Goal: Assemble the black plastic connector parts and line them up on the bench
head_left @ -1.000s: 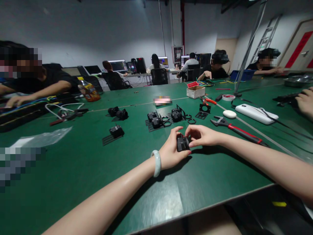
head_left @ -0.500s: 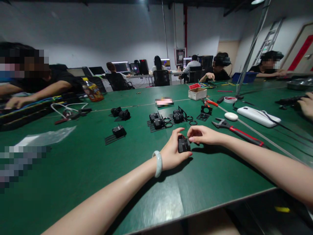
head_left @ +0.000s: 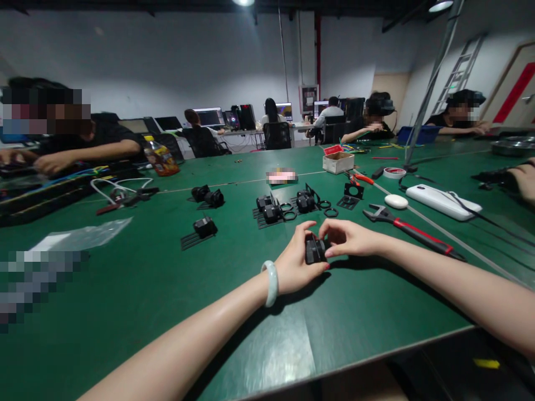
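Close to the table's front, my left hand holds a black plastic fitting with a thin upright plate across it. The fingers and thumb wrap around its left side. My right hand has its thumb and fingertips on the right end of the same fitting, partly hiding it. Behind the hands lie similar black fittings on slotted brackets, and loose black rings are beside them. A bare black angle bracket with a round hole stands farther right. At the left sits another fitting on its slotted bracket.
An adjustable wrench with red and black handles lies right of my hands. Past it are a white oval object, a white power bank and a small box. A plastic bag lies left. Other people work around the table.
My right fingertips have shifted slightly around the fitting's end, which shows a little more now. The fitting stays in my left hand. The co-worker at the left has moved their hands.
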The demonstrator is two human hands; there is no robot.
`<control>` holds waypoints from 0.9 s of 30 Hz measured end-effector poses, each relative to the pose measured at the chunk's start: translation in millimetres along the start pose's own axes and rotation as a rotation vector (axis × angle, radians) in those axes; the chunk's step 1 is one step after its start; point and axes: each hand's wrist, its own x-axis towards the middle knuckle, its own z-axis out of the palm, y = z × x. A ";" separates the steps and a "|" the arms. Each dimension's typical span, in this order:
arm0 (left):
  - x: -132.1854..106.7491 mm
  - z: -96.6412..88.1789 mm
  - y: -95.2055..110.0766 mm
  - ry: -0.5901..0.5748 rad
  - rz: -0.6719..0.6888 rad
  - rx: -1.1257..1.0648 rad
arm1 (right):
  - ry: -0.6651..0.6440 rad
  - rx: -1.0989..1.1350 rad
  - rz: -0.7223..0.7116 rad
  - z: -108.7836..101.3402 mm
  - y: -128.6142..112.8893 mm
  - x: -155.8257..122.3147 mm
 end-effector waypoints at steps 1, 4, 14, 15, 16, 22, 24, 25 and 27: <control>0.1 0.0 -0.1 0.002 -0.001 -0.004 | -0.001 -0.005 0.000 -0.3 0.6 0.2; 0.1 0.0 -0.3 0.002 0.002 -0.007 | -0.021 -0.001 0.004 -1.3 1.0 0.5; 0.3 0.3 0.2 -0.003 0.005 0.012 | -0.016 -0.226 0.030 -5.2 -3.3 1.7; 0.2 0.5 0.0 -0.005 0.006 0.014 | 0.010 -0.264 0.013 -5.6 -3.8 1.2; 0.2 0.7 -0.2 -0.006 0.006 0.016 | 0.040 -0.302 -0.011 -6.1 -4.7 0.4; 0.0 0.2 -0.5 -0.005 0.020 0.019 | 0.075 -0.462 -0.201 -7.0 -14.8 -6.4; 0.1 -0.2 -0.1 -0.007 0.023 0.010 | 0.051 -0.482 -0.235 -5.5 -16.6 -7.6; 0.1 -0.3 0.1 -0.009 0.023 0.003 | 0.044 -0.491 -0.244 -4.6 -17.1 -7.9; 0.1 -0.4 0.4 -0.011 0.019 -0.005 | 0.038 -0.510 -0.252 -2.4 -17.8 -7.9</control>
